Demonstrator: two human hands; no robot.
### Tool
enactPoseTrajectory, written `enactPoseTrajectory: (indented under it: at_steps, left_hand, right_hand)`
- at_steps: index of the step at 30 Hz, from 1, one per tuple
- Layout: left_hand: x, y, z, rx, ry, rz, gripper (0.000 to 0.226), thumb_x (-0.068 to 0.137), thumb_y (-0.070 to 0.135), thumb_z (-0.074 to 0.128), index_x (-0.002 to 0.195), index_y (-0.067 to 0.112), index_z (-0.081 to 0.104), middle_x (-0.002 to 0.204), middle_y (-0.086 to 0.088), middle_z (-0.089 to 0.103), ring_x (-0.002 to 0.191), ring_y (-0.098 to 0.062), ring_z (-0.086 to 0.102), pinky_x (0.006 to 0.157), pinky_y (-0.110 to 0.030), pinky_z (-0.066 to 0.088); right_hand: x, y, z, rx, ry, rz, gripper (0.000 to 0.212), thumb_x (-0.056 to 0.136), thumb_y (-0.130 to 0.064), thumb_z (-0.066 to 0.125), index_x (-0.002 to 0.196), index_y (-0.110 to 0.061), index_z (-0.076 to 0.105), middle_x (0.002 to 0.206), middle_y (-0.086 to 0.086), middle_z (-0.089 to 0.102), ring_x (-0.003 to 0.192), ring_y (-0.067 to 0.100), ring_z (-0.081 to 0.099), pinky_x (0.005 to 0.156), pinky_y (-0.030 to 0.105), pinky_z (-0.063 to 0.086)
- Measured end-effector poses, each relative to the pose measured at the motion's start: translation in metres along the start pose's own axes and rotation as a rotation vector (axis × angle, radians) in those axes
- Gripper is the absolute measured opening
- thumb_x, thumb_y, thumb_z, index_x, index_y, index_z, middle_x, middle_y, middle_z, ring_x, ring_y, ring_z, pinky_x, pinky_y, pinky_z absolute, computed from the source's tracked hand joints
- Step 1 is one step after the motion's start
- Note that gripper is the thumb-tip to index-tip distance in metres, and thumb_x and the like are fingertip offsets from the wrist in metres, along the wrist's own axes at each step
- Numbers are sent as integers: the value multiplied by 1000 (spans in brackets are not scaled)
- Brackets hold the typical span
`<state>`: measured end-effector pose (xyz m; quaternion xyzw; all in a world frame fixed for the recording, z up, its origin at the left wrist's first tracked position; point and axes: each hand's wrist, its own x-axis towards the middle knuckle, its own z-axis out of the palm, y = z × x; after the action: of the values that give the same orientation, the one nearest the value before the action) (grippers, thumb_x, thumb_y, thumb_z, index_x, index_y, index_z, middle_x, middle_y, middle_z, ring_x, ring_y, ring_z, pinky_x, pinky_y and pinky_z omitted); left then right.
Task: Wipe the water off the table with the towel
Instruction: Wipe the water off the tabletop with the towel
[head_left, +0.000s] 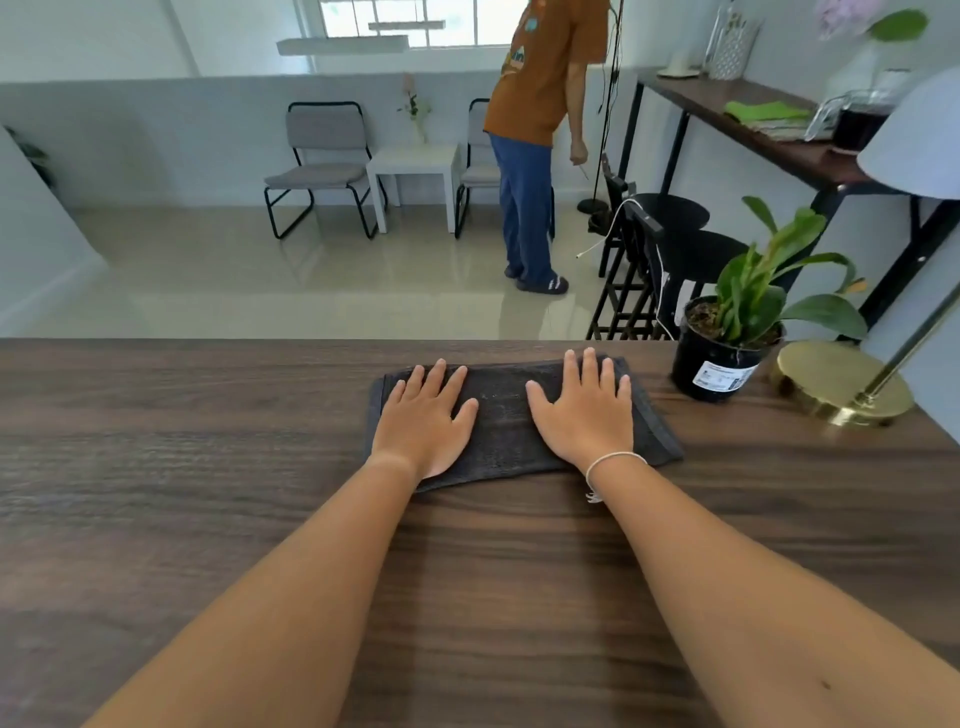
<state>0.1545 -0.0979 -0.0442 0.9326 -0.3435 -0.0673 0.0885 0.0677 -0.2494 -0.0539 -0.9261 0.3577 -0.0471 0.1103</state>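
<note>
Dark wood-grain table (208, 519) across the lower frame. Folded dark grey terry towel (501, 415) flat at centre, near the far edge. Left hand (423, 421) and right hand (584, 413) pressed palm-down on it, fingers spread, gripping nothing. Black-potted green plant (727, 358) at right, beside a round brass lamp base (841, 384).

Table (208, 467) bare left; potted plant (727, 358), lamp base (831, 384) block right.
</note>
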Motion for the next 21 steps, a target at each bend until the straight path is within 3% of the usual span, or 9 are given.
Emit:
enactPoseTrajectory:
  at_steps: [5,13,17,21]
  left_hand:
    - [1,-7,-3,-14,-25,39,56,100,43,17,152,27,5,162,0,0,150,-21,-3,121,-36,-2]
    - [21,-56,-11,-11,30,-79,55,100,39,16,152,24,8,162,-2,2,150,-24,0,121,-39,0]
    - [29,-74,-16,10,26,-89,55,100,38,16,152,25,8,162,-1,2,150,-23,1,121,-39,1]
    - [32,-76,-17,12,6,-33,54,100,38,16,152,27,7,162,0,1,150,-22,-1,120,-38,0]
  right_hand:
    - [22,-7,1,-5,5,57,80,93,-58,27,153,-8,8,162,12,4,149,29,1,120,43,0]
    - [65,-64,11,-50,-72,-153,77,94,-58,25,152,-10,10,162,11,9,149,29,6,121,44,3]
    - [45,-70,12,-42,-88,-258,74,96,-56,21,153,-11,9,162,9,7,149,26,4,121,41,1]
    - [11,-50,12,-38,-70,-218,73,95,-59,19,154,-17,8,163,2,4,150,21,2,120,38,0]
